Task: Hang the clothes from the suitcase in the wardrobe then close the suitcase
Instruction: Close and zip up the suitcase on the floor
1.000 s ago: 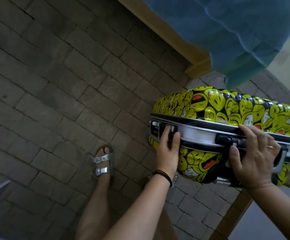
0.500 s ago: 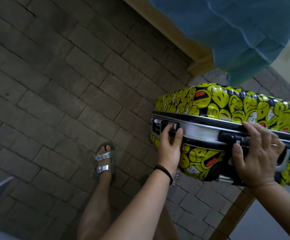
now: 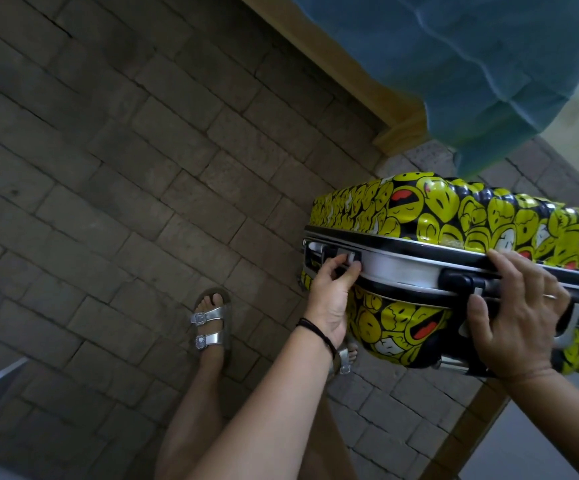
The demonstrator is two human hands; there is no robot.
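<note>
A hard suitcase [image 3: 454, 216] printed with yellow smiley faces lies flat at the right, its two halves closed together along a silver and black frame. My left hand [image 3: 331, 289] is at the frame's left end, its fingers curled on the metal latch [image 3: 348, 256]. My right hand [image 3: 520, 313] lies spread over the frame near the black side handle [image 3: 461, 277], a ring on one finger. No clothes show.
Grey brick paving covers the floor. A blue cloth [image 3: 471, 64] hangs over a wooden frame [image 3: 350, 71] at the top right. My sandalled foot [image 3: 212, 323] stands left of the suitcase. A wooden edge [image 3: 471, 431] runs below the suitcase at the lower right.
My left hand's fingers have curled from flat against the frame to pinching the latch. The right hand has stayed on the frame near the side handle. The view has shifted slightly.
</note>
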